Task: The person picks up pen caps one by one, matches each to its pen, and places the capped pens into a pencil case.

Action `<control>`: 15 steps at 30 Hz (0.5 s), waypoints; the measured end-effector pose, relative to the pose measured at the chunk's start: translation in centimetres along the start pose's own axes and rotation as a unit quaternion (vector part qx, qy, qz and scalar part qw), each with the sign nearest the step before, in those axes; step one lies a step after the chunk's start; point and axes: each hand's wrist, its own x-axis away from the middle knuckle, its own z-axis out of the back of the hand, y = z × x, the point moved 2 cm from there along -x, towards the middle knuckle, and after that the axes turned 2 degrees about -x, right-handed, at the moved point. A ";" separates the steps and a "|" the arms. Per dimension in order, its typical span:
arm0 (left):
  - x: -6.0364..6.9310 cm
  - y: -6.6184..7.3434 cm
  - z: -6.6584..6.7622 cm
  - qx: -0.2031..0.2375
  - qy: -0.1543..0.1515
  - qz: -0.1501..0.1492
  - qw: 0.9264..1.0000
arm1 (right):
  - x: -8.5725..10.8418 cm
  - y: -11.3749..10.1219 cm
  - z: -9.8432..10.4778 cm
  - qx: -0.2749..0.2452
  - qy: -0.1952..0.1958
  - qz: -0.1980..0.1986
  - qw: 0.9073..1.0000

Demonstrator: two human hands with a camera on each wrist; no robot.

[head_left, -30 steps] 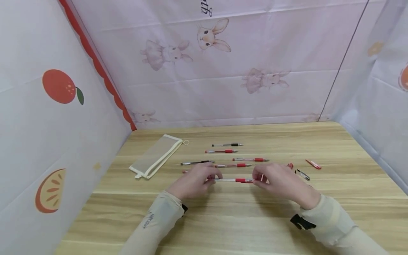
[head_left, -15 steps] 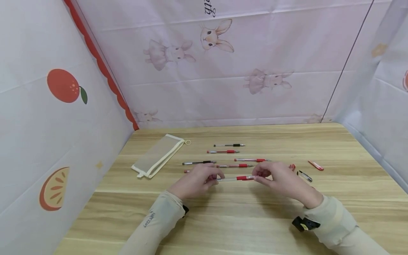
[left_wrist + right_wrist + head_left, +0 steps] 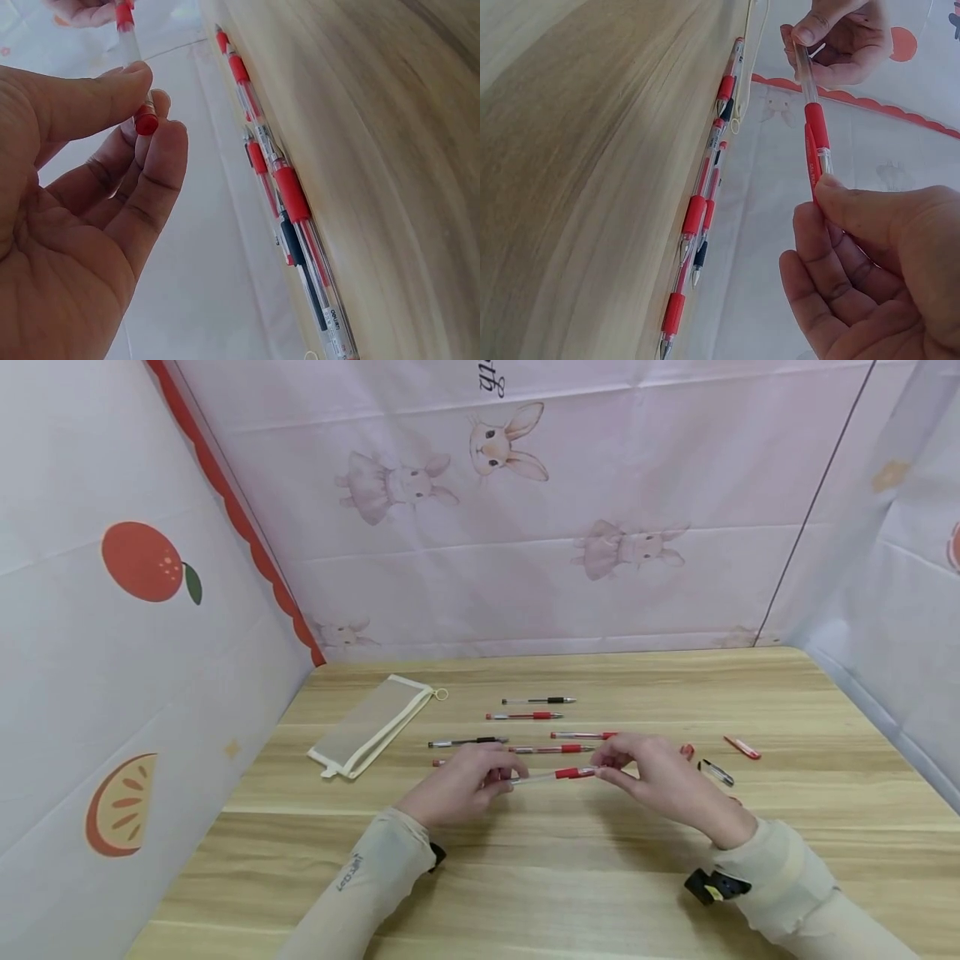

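A clear gel pen (image 3: 573,773) with a red grip is stretched between both hands above the table. My left hand (image 3: 465,782) pinches its back end; the red end plug (image 3: 147,124) shows between thumb and fingers in the left wrist view. At the tip end, my right hand (image 3: 663,781) pinches a clear cap with a red clip (image 3: 812,161), which sits over the pen's point against the grip. Behind the hands lie several capless pens, some red, such as one red pen (image 3: 551,749), and some black, such as one black pen (image 3: 538,700).
A cream-edged mesh zip pouch (image 3: 371,722) lies at the back left of the wooden table (image 3: 525,893). Right of the right hand are a red cap (image 3: 742,747), a black-clipped cap (image 3: 717,772) and another red piece (image 3: 687,751). Printed cloth walls surround the table.
The pen's tip end has risen a little, with my right hand moving slightly up and away from me. My left hand has stayed nearly still on the back end.
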 end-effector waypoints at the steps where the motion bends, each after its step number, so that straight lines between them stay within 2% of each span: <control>1: 0.0 0.0 0.0 0.003 0.000 0.002 1.000 | 0.0 0.0 0.0 0.000 0.001 0.001 1.000; 15: -0.2 -0.3 -0.2 0.034 -0.001 0.014 0.999 | 0.0 -0.1 0.0 0.010 0.009 -0.001 1.000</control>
